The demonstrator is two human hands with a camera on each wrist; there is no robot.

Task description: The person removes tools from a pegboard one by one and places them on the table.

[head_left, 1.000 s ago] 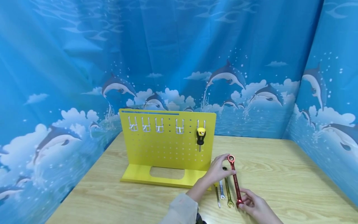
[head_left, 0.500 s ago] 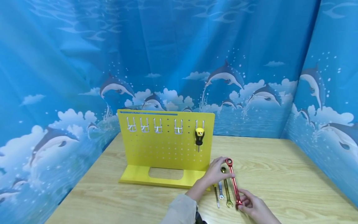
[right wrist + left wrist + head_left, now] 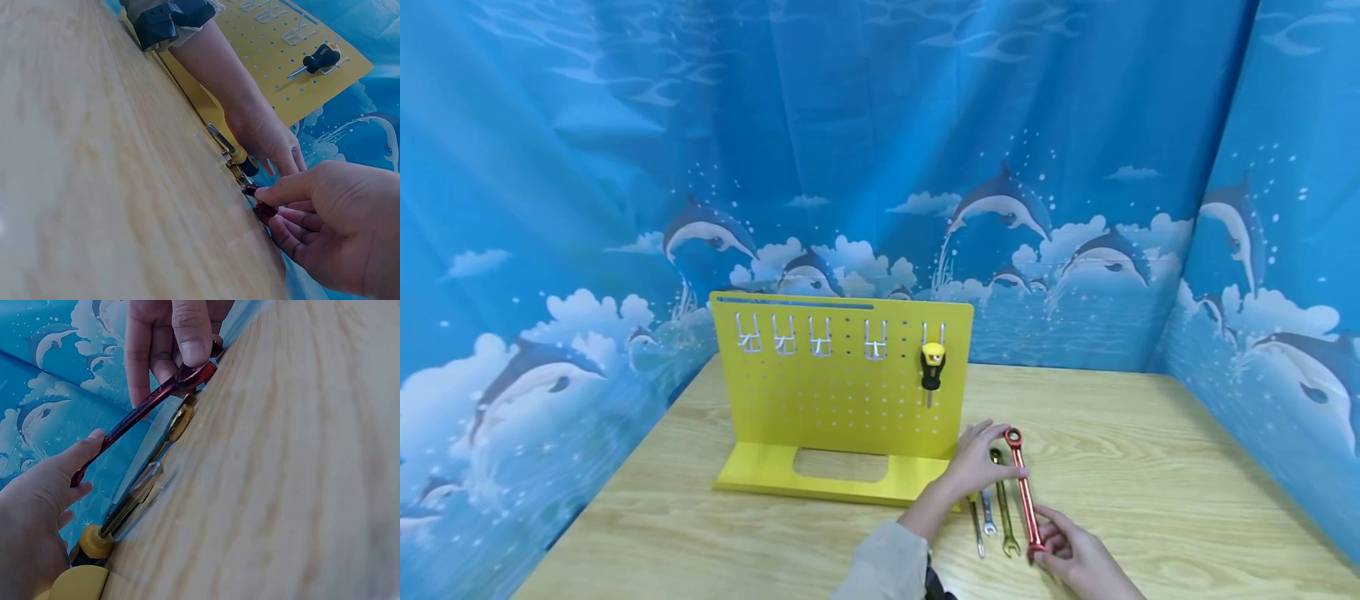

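Note:
Both hands hold a red combination wrench (image 3: 1026,498), ring end away from me. My left hand (image 3: 973,463) pinches it near the ring, thumb along one side. At the near, open-jaw end, the thumb and fingers of my right hand (image 3: 1081,557) grip it, as the left wrist view also shows with the wrench shaft (image 3: 140,410) spanning the two hands. Just left of it lie a gold-green wrench (image 3: 1005,510), a smaller silver wrench (image 3: 988,515) and a yellow-handled screwdriver (image 3: 977,529), the last partly hidden by my left hand.
A yellow pegboard stand (image 3: 842,392) rises to the left of the tools. Several wire hooks line its upper part, and a stubby black-and-yellow screwdriver (image 3: 932,367) hangs on the rightmost one. Behind the wooden table (image 3: 1112,450) hangs a blue dolphin-print curtain (image 3: 880,167).
The red wrench has come down slightly toward the table, its ring end most of all, with both hands keeping their grip. The head view has shifted a little to the right.

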